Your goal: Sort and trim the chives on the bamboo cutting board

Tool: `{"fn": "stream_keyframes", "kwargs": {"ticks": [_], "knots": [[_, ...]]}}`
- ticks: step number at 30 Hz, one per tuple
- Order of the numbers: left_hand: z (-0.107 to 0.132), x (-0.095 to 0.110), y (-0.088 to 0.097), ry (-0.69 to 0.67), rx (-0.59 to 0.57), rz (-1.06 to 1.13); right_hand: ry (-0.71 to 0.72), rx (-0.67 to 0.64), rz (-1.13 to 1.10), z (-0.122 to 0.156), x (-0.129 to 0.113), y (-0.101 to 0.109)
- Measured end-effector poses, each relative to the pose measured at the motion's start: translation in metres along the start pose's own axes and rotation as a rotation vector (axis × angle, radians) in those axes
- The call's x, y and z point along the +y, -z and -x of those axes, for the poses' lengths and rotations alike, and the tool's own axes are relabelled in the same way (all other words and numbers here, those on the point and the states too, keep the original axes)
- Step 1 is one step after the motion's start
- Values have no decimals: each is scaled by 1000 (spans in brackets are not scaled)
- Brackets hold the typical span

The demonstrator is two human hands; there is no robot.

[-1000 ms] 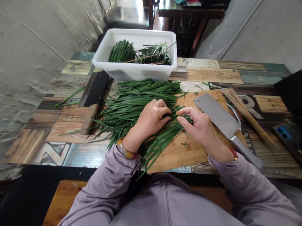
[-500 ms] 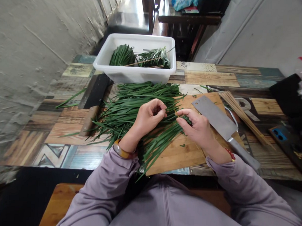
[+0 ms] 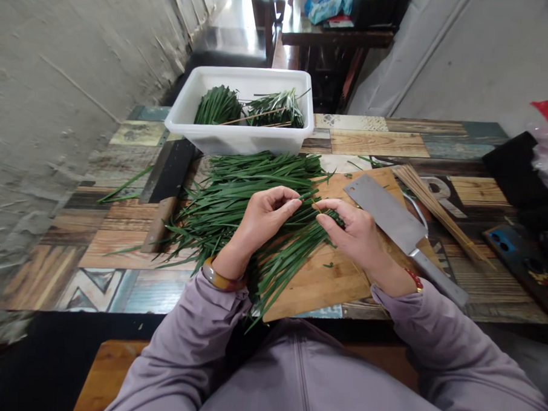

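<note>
My left hand (image 3: 270, 212) pinches the end of a green chive stalk between thumb and forefinger. Facing it, my right hand (image 3: 351, 228) is closed on a thin bamboo skewer (image 3: 316, 207), whose tip pokes out towards the left fingers. Most of the skewer is hidden by the palm. Beneath both hands lies a big heap of long green chives (image 3: 238, 186), partly over a wooden cutting board (image 3: 307, 286). A smaller bunch (image 3: 292, 261) slants towards the board's near edge. On the board's right side rests a cleaver (image 3: 389, 213), its metal handle pointing at me.
A white plastic tub (image 3: 249, 142) holding chive bundles and skewers stands behind the heap. To the left lies a second, wooden-handled cleaver (image 3: 164, 170). Loose bamboo skewers (image 3: 441, 210) fan out beyond the board at right, beside a dark phone (image 3: 519, 255). A wall (image 3: 70, 87) borders the left.
The left fingers now hold a chive stalk more plainly, close to the skewer tip. Both hands stay nearly in place; the whole view has shifted slightly.
</note>
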State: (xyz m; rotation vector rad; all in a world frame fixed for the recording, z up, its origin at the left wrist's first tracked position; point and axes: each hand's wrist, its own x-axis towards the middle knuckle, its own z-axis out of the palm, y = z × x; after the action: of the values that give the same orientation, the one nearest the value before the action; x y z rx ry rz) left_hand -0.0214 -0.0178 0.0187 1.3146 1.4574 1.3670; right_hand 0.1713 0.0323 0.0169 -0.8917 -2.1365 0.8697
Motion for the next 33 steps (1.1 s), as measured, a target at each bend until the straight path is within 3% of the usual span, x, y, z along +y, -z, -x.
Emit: {"fn": "stream_keyframes", "kwargs": {"ticks": [5, 12, 20, 26, 33], "knots": [[0, -2, -1, -32, -26, -31, 18, 20, -6, 0, 0, -1], [-2, -6, 1, -213, 34, -132, 39, 38, -1, 1, 4, -3], [0, -9, -5, -100, 43, -78, 64, 29, 8, 1, 2, -2], [-1, -7, -2, -178, 39, -155, 72, 42, 12, 1, 3, -2], [0, -7, -4, -144, 10, -105, 80, 31, 12, 2, 5, -3]]}}
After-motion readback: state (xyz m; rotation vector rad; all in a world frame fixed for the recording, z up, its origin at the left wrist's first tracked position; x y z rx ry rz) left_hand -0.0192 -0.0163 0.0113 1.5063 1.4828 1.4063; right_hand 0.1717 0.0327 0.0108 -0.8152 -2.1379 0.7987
